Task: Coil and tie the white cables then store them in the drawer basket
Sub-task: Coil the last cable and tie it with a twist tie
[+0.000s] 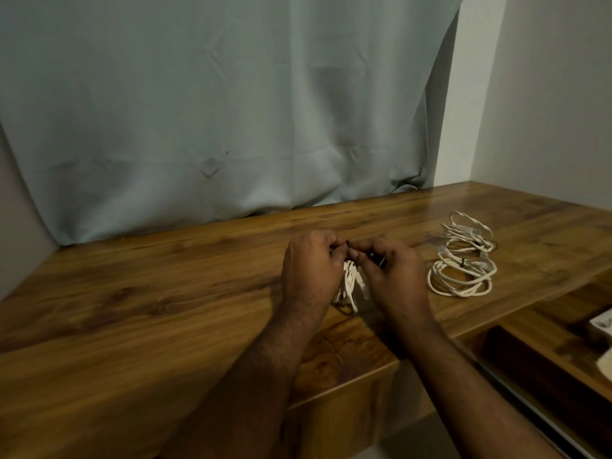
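Note:
A bunched white cable (350, 284) stands on the wooden table (165, 293) between my two hands. My left hand (311, 270) and my right hand (394, 276) both pinch a thin black tie (347, 242) at the top of the bundle, fingertips meeting. Most of the bundle is hidden behind my fingers. To the right lie two coiled white cables, one nearer (462, 274) with a black tie round it and one farther back (468, 231).
A pale green curtain (215, 111) hangs behind the table. At the lower right an open drawer (530, 366) shows a dark inside, with white items (604, 324) at the frame's edge. The table's front edge runs just under my forearms.

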A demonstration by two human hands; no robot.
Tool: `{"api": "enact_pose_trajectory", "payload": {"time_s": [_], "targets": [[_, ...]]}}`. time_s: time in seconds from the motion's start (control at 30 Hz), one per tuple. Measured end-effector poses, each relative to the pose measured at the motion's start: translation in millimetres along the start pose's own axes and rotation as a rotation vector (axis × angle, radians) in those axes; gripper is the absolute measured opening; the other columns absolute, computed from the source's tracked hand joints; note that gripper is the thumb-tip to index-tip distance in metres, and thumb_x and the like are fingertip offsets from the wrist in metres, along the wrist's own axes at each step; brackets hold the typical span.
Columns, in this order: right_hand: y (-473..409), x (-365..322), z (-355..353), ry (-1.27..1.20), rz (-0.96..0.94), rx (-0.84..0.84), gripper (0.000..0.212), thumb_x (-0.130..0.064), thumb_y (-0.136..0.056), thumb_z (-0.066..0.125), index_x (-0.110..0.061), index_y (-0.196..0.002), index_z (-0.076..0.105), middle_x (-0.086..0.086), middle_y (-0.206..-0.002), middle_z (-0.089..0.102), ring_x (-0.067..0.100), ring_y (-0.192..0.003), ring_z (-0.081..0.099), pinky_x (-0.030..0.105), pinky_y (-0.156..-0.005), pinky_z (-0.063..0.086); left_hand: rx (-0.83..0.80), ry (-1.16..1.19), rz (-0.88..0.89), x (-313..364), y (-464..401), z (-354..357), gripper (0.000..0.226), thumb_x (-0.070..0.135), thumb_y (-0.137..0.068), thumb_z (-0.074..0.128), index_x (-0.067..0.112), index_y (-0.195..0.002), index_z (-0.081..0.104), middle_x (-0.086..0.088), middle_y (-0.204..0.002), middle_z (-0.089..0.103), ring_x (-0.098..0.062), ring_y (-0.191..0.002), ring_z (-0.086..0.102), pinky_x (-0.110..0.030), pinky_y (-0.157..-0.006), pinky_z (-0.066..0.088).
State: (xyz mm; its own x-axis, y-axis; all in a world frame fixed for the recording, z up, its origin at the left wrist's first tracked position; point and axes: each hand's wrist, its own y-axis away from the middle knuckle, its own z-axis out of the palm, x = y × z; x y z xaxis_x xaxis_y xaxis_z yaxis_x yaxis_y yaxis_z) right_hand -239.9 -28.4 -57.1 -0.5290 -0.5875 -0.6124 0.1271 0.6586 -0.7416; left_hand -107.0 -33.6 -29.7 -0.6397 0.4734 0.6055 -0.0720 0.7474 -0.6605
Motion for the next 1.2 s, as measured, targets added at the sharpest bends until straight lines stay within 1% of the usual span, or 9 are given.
{"api": "enact_pose_trajectory", "payload": {"time_s": [0.2, 0.4, 0.53, 0.6, 0.7, 0.8, 1.03, 1.1, 1.2], "targets": [[2, -3, 0, -0.148, 0.136, -0.001, 0.009, -0.015, -0.092, 0.074, -0.022, -0.094, 0.080, -0.009, -0.087, 0.077, 0.002, -0.083, 0.069, 0.011, -0.069, 0.049, -0.034, 0.130, 0.018, -5, -1, 1, 0.007, 0.014, -0.087, 0.076, 0.018, -0.090, 0.081, 0.009, -0.081, 0.076, -0.004, -0.075, 0.070, -0.036, -0.072, 0.060], [3, -4, -1, -0.457, 0.234, 0.021, 0.012, -0.012, -0.099, 0.066, -0.016, -0.097, 0.077, 0.003, -0.093, 0.079, 0.024, -0.096, 0.073, 0.033, -0.081, 0.058, -0.067, 0.456, -0.060, -4, -3, 0, 0.010, 0.007, -0.086, 0.078, 0.013, -0.093, 0.082, 0.003, -0.083, 0.080, -0.009, -0.080, 0.076, -0.033, -0.077, 0.062], [4, -9, -1, -0.535, 0.286, 0.024, 0.026, -0.023, -0.105, 0.058, -0.005, -0.092, 0.073, 0.017, -0.085, 0.074, 0.022, -0.080, 0.069, 0.035, -0.071, 0.055, -0.099, 0.476, -0.055, -5, -4, 3, 0.012, 0.006, -0.086, 0.078, 0.015, -0.092, 0.082, 0.004, -0.084, 0.080, -0.009, -0.080, 0.076, -0.030, -0.077, 0.061], [5, -11, 0, -0.481, 0.298, 0.040, 0.026, -0.029, -0.105, 0.060, -0.008, -0.094, 0.070, 0.013, -0.084, 0.074, 0.020, -0.079, 0.071, 0.038, -0.070, 0.057, -0.110, 0.411, -0.014, -4, -3, 4, 0.013, 0.006, -0.087, 0.076, 0.012, -0.098, 0.083, 0.004, -0.087, 0.080, -0.006, -0.082, 0.076, -0.028, -0.077, 0.061], [5, -10, 1, -0.423, 0.284, 0.040, 0.014, -0.026, -0.103, 0.062, -0.015, -0.098, 0.068, 0.005, -0.090, 0.076, 0.022, -0.087, 0.074, 0.047, -0.078, 0.061, -0.116, 0.376, 0.033, -3, -2, 3, 0.017, 0.005, -0.088, 0.075, 0.013, -0.101, 0.083, 0.004, -0.092, 0.081, -0.004, -0.086, 0.076, -0.027, -0.079, 0.061], [5, -8, 1, -0.403, 0.256, 0.042, 0.012, -0.024, -0.104, 0.060, -0.016, -0.098, 0.067, 0.005, -0.090, 0.074, 0.023, -0.087, 0.073, 0.048, -0.078, 0.060, -0.133, 0.342, 0.095, -1, 0, 2, 0.020, 0.006, -0.088, 0.074, 0.017, -0.104, 0.082, 0.007, -0.095, 0.080, -0.001, -0.090, 0.075, -0.026, -0.082, 0.060], [-1, 7, 7, -0.148, 0.166, 0.027, 0.019, -0.029, -0.106, 0.051, -0.020, -0.095, 0.062, -0.001, -0.087, 0.068, 0.021, -0.086, 0.064, 0.038, -0.073, 0.051, -0.178, 0.267, 0.096, 1, 2, 8, 0.009, 0.017, -0.092, 0.071, 0.022, -0.090, 0.078, 0.008, -0.083, 0.074, -0.003, -0.079, 0.068, -0.019, -0.068, 0.049], [-2, 6, 6, -0.105, 0.158, 0.033, 0.019, -0.027, -0.108, 0.049, -0.023, -0.092, 0.058, -0.003, -0.088, 0.064, 0.020, -0.087, 0.060, 0.028, -0.070, 0.044, -0.175, 0.249, 0.107, 1, 3, 9, 0.008, 0.017, -0.088, 0.071, 0.022, -0.083, 0.074, 0.007, -0.082, 0.070, -0.003, -0.080, 0.065, -0.017, -0.067, 0.046], [-3, 1, 1, -0.034, 0.057, 0.163, 0.015, -0.023, -0.107, 0.046, -0.024, -0.094, 0.053, -0.008, -0.088, 0.056, 0.016, -0.089, 0.050, 0.021, -0.070, 0.034, -0.170, 0.254, 0.141, 2, 4, 8, 0.012, 0.013, -0.079, 0.073, 0.022, -0.073, 0.069, 0.007, -0.080, 0.065, -0.005, -0.081, 0.061, -0.016, -0.067, 0.042]]}}
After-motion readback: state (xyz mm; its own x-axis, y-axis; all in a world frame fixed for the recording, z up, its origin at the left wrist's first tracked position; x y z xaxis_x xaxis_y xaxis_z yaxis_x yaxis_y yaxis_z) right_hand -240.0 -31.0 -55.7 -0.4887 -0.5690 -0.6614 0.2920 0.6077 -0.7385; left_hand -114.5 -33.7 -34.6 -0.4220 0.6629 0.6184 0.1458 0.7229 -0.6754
